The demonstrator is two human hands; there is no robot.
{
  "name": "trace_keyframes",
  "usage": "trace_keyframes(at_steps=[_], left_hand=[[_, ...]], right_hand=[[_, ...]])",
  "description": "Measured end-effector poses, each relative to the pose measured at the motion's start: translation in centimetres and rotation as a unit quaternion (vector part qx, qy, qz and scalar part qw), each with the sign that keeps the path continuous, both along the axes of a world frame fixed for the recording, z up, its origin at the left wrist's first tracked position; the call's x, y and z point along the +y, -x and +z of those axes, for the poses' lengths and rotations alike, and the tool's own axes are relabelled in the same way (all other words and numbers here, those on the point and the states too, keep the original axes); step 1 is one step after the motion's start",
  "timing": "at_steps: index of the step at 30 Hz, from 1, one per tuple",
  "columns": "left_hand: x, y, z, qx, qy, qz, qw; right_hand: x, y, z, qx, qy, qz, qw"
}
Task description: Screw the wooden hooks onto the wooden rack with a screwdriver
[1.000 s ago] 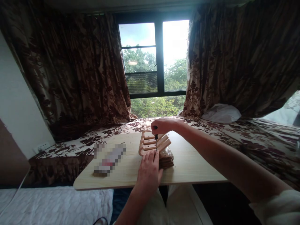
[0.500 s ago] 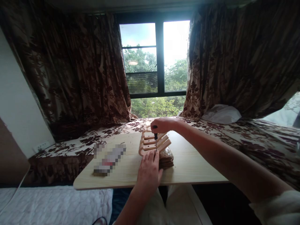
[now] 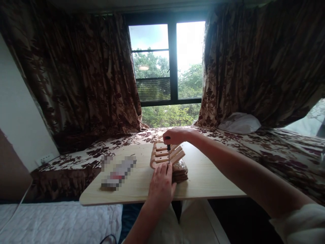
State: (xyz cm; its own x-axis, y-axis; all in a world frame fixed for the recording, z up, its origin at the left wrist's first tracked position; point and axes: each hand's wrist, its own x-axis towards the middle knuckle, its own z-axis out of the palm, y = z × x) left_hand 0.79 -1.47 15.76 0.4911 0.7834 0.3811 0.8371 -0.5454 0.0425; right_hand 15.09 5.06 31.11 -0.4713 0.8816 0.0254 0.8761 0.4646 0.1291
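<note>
My right hand (image 3: 176, 136) is closed round the dark handle of a screwdriver (image 3: 169, 148), whose thin shaft points straight down. Under it is a pale wooden rack (image 3: 180, 156) of several bent strips with dark holes or screw heads in them. With fingers laid forward and pressed together, my left hand (image 3: 160, 184) holds the rack's near end beside the screwdriver tip. Exactly where the tip meets the wood is hidden by those fingers. A stack of brown pieces in glossy clear wrap (image 3: 180, 172) lies beneath the rack's right side.
All this rests on a light wooden table (image 3: 203, 176) with rounded corners. To the left lies a blurred-out flat item (image 3: 118, 174). Behind stands a ledge (image 3: 83, 154) under a floral cover, with a white bag (image 3: 240, 122) on it. A quilted white cover (image 3: 61, 220) lies lower left.
Both hands, the screwdriver and the rack keep nearly the same places. The view has shifted very slightly.
</note>
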Motion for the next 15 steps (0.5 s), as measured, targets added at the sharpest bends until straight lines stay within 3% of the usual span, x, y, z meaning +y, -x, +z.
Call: trace_keyframes(at_steps=[6, 15], left_hand=[[-0.1, 0.1, 0.1, 0.002, 0.002, -0.002, 1.000], [0.0, -0.1, 0.2, 0.004, 0.006, 0.000, 1.000]], right_hand=[[0.5, 0.2, -0.6, -0.008, -0.012, -0.028, 0.999], [-0.6, 0.9, 0.1, -0.001, 0.006, -0.021, 1.000]])
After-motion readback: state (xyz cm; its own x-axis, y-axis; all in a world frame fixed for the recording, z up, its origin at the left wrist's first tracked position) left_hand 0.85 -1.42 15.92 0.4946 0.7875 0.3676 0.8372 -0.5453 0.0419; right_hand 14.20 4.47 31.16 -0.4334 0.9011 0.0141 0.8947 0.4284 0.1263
